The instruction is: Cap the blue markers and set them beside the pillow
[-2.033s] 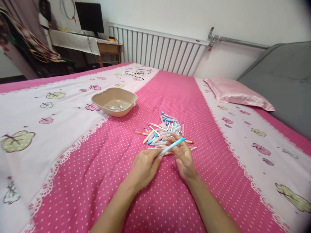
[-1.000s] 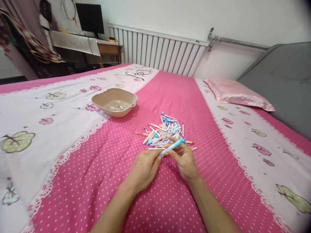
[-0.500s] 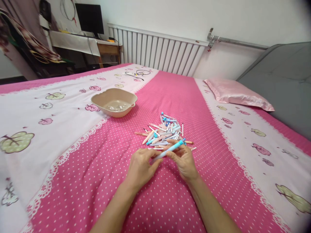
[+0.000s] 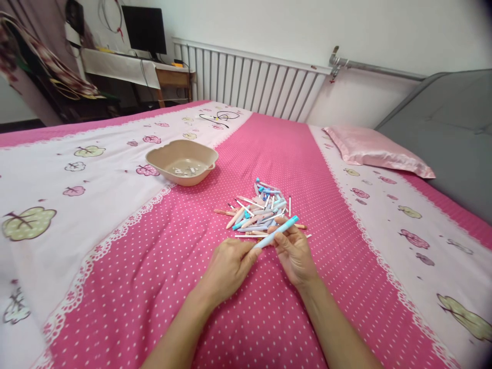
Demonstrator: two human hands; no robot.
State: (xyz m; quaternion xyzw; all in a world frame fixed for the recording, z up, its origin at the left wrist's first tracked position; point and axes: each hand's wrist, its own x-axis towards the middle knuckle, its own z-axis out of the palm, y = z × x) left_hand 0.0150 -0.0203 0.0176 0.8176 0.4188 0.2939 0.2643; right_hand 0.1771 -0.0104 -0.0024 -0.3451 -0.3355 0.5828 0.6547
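Where the two hands meet above the pink dotted middle strip of the bed (image 4: pixel 249 148), a light blue pen (image 4: pixel 275 231) is held between them, clear of the cover and slanting up to the right. The left hand (image 4: pixel 230 264) pinches the lower, paler end with its fingertips closed on it. The right hand (image 4: pixel 294 253) grips the shaft further up, thumb and fingers curled around it, and the brighter blue end sticks out past the fingers. Just beyond the hands lies a loose pile of pens (image 4: pixel 257 207) in blue, white and peach; its nearest pieces are just beside the right hand's fingers. Further off to the left, well apart from the pile, a beige bowl (image 4: pixel 169 177) sits where the white printed strip meets the pink one, with a few small pale pieces inside. A pink pillow (image 4: pixel 374 148) rests at the right, a white radiator (image 4: pixel 249 82) lines the far wall, and a dark monitor (image 4: pixel 144 28) stands on a desk (image 4: pixel 115 64) at the upper left.
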